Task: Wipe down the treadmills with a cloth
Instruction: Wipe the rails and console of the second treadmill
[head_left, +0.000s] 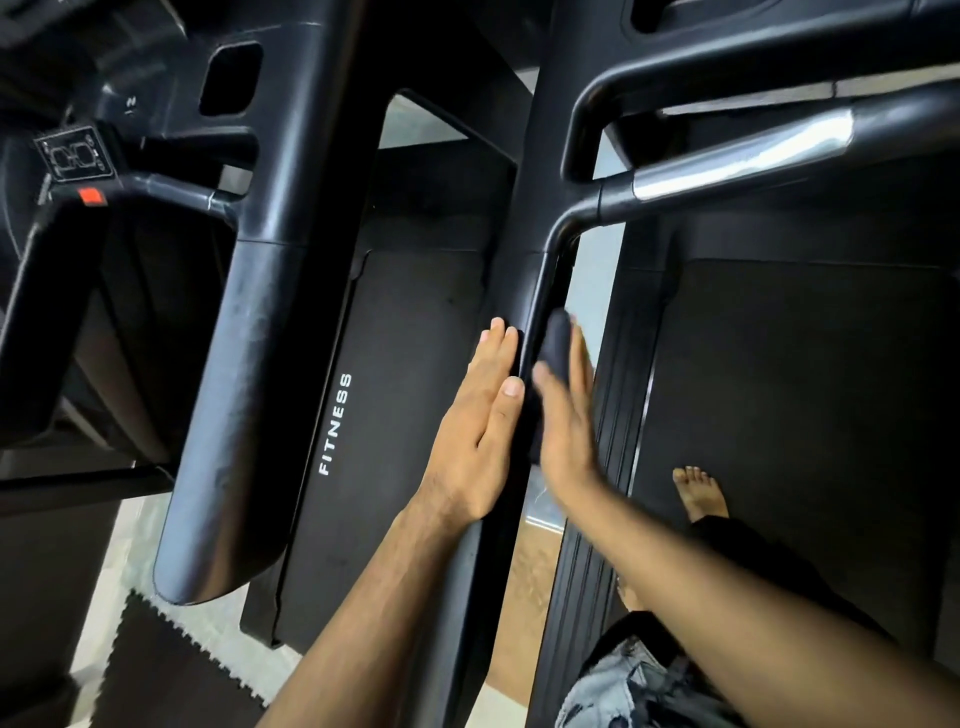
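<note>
Wiping step in hand: dark cloth (553, 343) is pressed on the treadmill upright (511, 291) by flat-fingered right hand (563, 431); left hand (480, 431) is laid flat, holding nothing. Next, probably a stroke along the post.

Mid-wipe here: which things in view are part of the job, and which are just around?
In the job: dark cloth, right hand, left hand, treadmill upright between the hands.

Just around: foam floor mat, chrome handlebar grip, red safety clip, bare foot.
</note>
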